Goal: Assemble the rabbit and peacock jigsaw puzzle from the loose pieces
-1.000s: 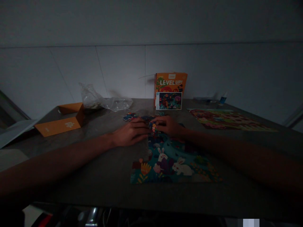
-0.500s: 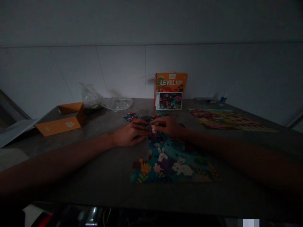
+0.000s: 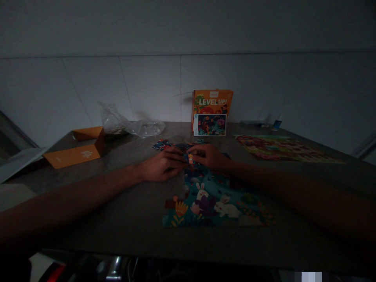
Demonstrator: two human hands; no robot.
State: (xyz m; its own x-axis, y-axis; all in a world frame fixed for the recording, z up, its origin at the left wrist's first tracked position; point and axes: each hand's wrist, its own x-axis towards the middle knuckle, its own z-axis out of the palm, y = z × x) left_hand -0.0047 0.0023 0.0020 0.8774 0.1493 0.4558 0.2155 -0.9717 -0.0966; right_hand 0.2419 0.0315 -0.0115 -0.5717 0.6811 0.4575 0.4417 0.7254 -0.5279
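Observation:
A partly joined jigsaw puzzle with two white rabbits and flowers lies on the grey table in front of me. My left hand rests at the puzzle's upper left edge, fingers stretched out and touching the border. My right hand lies over the puzzle's top part, thumb and forefinger bent round a small jigsaw piece with a light figure on it. The dim light and the fingers hide how that piece sits. Loose jigsaw pieces lie in a pile just beyond both hands.
Behind the pile stand an orange box and a picture card. To the left are an opened orange carton and clear plastic bags. Another colourful puzzle lies at right, with a small blue bottle behind it.
Both hands stay almost where they were at the puzzle's top. The right hand's fingers have shifted very slightly, and the small piece between the hands shows a little more clearly.

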